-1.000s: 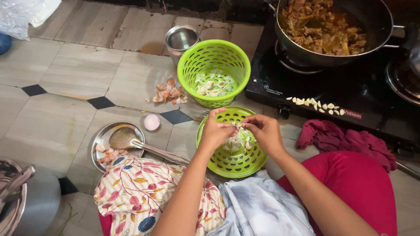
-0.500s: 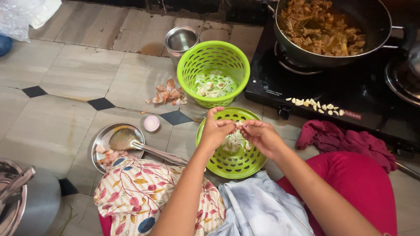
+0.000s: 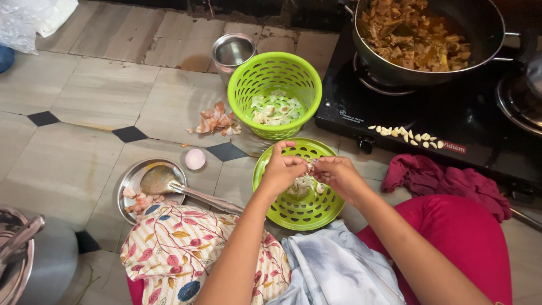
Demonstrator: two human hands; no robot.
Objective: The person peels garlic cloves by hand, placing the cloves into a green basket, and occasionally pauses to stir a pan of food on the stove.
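Your left hand (image 3: 280, 169) and right hand (image 3: 337, 176): fingertips meeting at frame centre, pinching a small pale garlic piece (image 3: 310, 164) between them, over the flat green perforated lid (image 3: 299, 209). Green basket (image 3: 275, 90) of peelings: just above. Peeled cloves (image 3: 405, 134): on the black stove (image 3: 451, 121), right.

The small pale piece pinched between both hands' fingertips (image 3: 309, 165) is too small to identify. At eight o'clock, the grey steel vessel (image 3: 31, 260) is cut off by the edge.
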